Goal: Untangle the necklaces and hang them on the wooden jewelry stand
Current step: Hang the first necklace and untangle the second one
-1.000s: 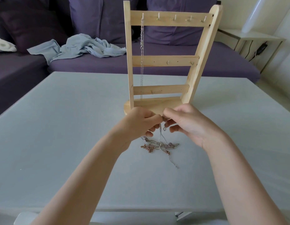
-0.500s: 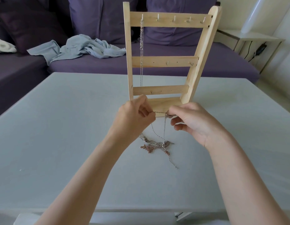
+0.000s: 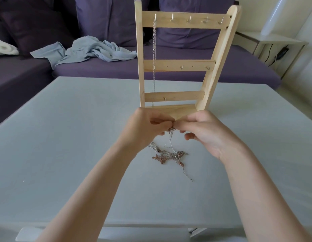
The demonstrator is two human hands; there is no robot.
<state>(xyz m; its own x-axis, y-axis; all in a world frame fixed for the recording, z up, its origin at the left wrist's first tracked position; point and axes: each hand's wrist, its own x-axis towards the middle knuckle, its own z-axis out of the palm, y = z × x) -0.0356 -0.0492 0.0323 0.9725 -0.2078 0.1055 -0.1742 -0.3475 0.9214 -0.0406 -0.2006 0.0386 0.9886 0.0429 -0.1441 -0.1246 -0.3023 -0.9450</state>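
A wooden jewelry stand (image 3: 179, 65) with three hook rails stands upright on the table. One silver necklace (image 3: 154, 55) hangs from the leftmost top hook. In front of the stand's base, my left hand (image 3: 148, 129) and my right hand (image 3: 202, 130) meet fingertip to fingertip, both pinching a thin silver chain (image 3: 171, 137). That chain runs down to a tangled pile of silver and rose-gold necklaces (image 3: 169, 155) lying on the table just below my hands. A loose chain end trails toward me from the pile.
The pale grey table (image 3: 64, 145) fills most of the view. Behind it is a purple sofa (image 3: 99, 70) with a crumpled light blue cloth (image 3: 88, 51). A white side table (image 3: 274, 42) with a cable stands at the far right.
My hands were apart half a second ago with the chain stretched between them; now they have dropped slightly and come together again, pinching the chain at one spot. The pile stays on the table.
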